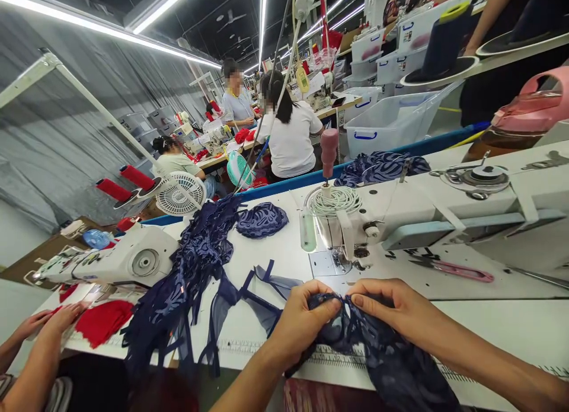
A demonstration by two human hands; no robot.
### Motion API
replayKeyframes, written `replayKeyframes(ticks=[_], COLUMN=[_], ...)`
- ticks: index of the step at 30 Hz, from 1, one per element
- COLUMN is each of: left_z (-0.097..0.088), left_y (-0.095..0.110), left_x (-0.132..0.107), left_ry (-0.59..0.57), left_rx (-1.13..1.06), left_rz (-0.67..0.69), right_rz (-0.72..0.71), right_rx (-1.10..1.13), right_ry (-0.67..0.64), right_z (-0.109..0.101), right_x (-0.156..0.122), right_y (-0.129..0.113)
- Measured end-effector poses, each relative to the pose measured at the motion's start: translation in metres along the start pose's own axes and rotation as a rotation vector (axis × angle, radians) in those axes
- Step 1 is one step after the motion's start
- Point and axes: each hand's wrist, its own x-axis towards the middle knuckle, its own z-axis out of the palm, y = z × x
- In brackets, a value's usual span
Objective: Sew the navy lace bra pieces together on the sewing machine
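1. The navy cloth is at the near edge of the surface, gathered between the person's two hands.
2. The left hand has its thumb pressed against the forefinger, pinching the cloth's upper edge.
3. The right hand pinches that edge just beside it — thumb on top, the other fingers curled and partly hidden.
4. From the fingers, the long part trails toward the person and off to the right, passing under the right forearm; the right arm is nearer to that length. A shorter part hangs below the left hand, over the ruler.
5. What counts, to my eye: the pinched edge sits just short of the presser foot, which stands straight beyond the fingertips — neither hand plainly nearer.
6. A navy pile lies to the left, pink snips to the right.
7. Past the pile, a co-worker's hands are at some red cloth.
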Motion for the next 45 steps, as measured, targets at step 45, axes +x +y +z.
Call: replayKeyframes(ticks=[45], left_z=[-0.014], left_y=[-0.024], left_x=[0.000], left_ry=[-0.131], left_rx=[-0.354], left_rz=[-0.162], right_rz=[0.152], right_rx=[0.209], right_ry=[-0.161], right_z=[0.000], right_x=[-0.009], right_y=[-0.021])
